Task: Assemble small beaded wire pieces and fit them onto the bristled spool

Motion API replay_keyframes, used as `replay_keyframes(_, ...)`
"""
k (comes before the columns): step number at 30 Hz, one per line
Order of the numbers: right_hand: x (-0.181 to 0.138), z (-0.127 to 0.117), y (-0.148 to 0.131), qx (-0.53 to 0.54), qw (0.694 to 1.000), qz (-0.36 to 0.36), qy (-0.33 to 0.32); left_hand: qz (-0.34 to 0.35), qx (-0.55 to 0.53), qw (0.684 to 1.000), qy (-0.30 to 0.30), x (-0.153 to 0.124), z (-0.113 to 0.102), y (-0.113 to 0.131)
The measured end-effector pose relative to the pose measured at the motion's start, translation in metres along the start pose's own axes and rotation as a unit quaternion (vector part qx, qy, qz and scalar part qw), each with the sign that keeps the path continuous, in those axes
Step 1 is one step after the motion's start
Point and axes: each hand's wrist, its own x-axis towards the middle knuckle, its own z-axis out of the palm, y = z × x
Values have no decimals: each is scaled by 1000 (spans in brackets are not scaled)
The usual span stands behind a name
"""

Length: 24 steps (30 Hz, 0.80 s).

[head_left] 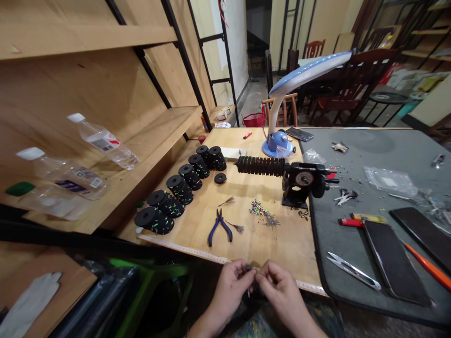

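Note:
My left hand (pixel 235 284) and my right hand (pixel 276 284) meet just off the table's front edge, fingers pinched close together. Between them is a small dark piece with a thin pale tip pointing down; its kind is too small to make out. Beyond them on the wood lie blue-handled pliers (pixel 220 227) and two small feathery bundles (pixel 235 227). Tiny coloured beads (pixel 259 209) are heaped beside short grey pins (pixel 271 220). Behind stands a black geared machine (pixel 299 183) carrying a row of black discs (pixel 260 165).
Stacks of black foam spools (pixel 155 220) line the left side. A blue desk lamp (pixel 278 141) stands at the back. The grey mat (pixel 331 234) on the right bears thread snips (pixel 352 270), phones (pixel 394 263), a red lighter (pixel 350 222) and plastic bags. Bottles (pixel 105 141) sit on the left shelf.

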Motion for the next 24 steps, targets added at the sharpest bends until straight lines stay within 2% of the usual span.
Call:
replay_keyframes(4,1,1,4,8,1000,-1,-12,13,8,1000,-8,0,-1,-1)
replay_keyframes(10,9,-5,14,23,998,-26,49,-5,5,1000,-19,-3,0,5)
replay_keyframes(17,11,-3,10,60,998,-7,27,-28,-38,998,-40,-3,3,7)
replay_keyframes(24,8,-1,15,67,997,-5,28,-35,-69,997,-28,0,-1,2)
